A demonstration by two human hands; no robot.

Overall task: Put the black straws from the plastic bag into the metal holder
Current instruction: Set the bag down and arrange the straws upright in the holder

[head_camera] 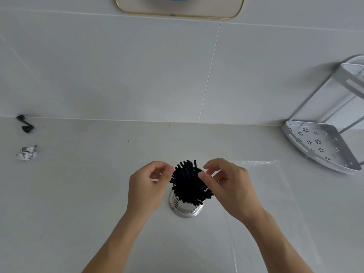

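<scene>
Black straws [188, 183] stand splayed in the metal holder [186, 206]; likely light, thin, easily bent. Left hand [146, 187] and right hand [229, 187] flank the tips, loosely curled, gripping nothing. Nudge near the tops; holder looks tippable.

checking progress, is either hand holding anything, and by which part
Neither clearly grips anything: left hand and right hand flank the black straws, fingertips near the tops.

White tiled floor [98, 194]. A crumpled paper ball [26, 153] and a small black hook [25, 124] lie far left of the fingers. A white corner shelf [323, 142] stands well to their right.
</scene>
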